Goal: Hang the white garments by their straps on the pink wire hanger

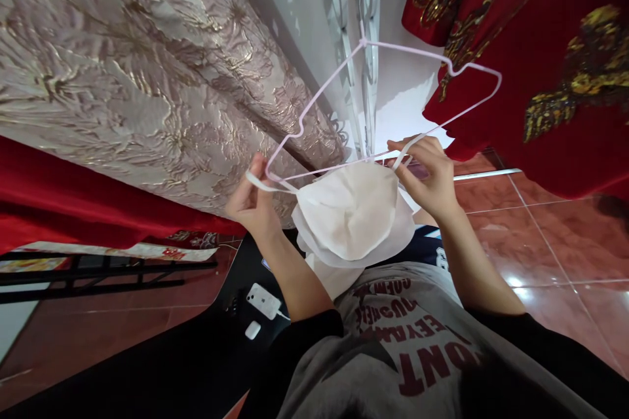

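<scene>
A pale pink wire hanger (pixel 405 48) is held up in front of me, its hook pointing away. Below its bottom bar is a large, layered, off-white fabric flower (pixel 350 209) with a white strap at each side. Pinched at the hanger's left corner is my left hand (pixel 251 201), closed on the left strap (pixel 263 183) and perhaps on the hanger too. On the other side, my right hand (pixel 428 173) has its fingers closed around the right strap (pixel 405 149), close to the bottom bar. Some of the flower's lower layers rest over my lap.
Beige embossed fabric (pixel 162 78) hangs at the left, and red garments with gold embroidery (pixel 515 65) hang at the right. White metal rails (pixel 371 78) stand against the wall ahead. A phone (pixel 264 301) and a white case (pixel 252 330) lie on a black surface beside me.
</scene>
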Demonstrator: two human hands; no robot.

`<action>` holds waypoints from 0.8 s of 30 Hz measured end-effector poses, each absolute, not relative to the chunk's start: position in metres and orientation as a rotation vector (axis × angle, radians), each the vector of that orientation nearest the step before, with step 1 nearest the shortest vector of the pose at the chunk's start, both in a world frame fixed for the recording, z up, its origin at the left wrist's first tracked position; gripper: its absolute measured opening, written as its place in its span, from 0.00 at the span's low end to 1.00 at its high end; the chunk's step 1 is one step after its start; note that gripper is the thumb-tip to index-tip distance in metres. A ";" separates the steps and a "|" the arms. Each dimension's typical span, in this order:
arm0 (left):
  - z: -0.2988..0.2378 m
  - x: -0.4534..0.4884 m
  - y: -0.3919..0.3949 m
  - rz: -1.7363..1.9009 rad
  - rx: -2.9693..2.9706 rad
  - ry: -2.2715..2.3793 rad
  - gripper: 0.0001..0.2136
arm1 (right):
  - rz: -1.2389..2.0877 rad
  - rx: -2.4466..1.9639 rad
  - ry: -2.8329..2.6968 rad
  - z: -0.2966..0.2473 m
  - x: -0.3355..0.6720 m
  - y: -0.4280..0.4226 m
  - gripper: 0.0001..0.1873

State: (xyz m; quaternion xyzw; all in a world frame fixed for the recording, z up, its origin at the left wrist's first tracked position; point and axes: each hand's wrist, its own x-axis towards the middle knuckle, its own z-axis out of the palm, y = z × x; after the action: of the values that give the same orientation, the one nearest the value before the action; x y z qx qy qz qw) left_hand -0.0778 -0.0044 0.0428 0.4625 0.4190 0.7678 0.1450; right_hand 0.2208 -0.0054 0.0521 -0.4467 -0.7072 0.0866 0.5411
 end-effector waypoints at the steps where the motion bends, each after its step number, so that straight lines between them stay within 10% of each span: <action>1: 0.051 -0.073 -0.004 2.134 1.404 1.209 0.11 | 0.205 -1.062 -1.681 0.052 0.220 -0.005 0.13; 9: 0.114 -0.046 0.017 1.627 1.915 1.308 0.11 | 0.174 -1.079 -1.685 0.051 0.220 -0.006 0.12; 24: 0.032 -0.005 0.009 1.968 0.830 0.988 0.25 | 0.181 -1.073 -1.582 0.043 0.232 -0.009 0.20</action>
State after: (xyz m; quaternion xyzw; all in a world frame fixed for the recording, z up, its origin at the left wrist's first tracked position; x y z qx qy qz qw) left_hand -0.0049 0.0087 0.0321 0.3257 0.3875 0.7722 0.3840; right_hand 0.2325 -0.0087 0.0433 -0.4579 -0.6750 0.0773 0.5734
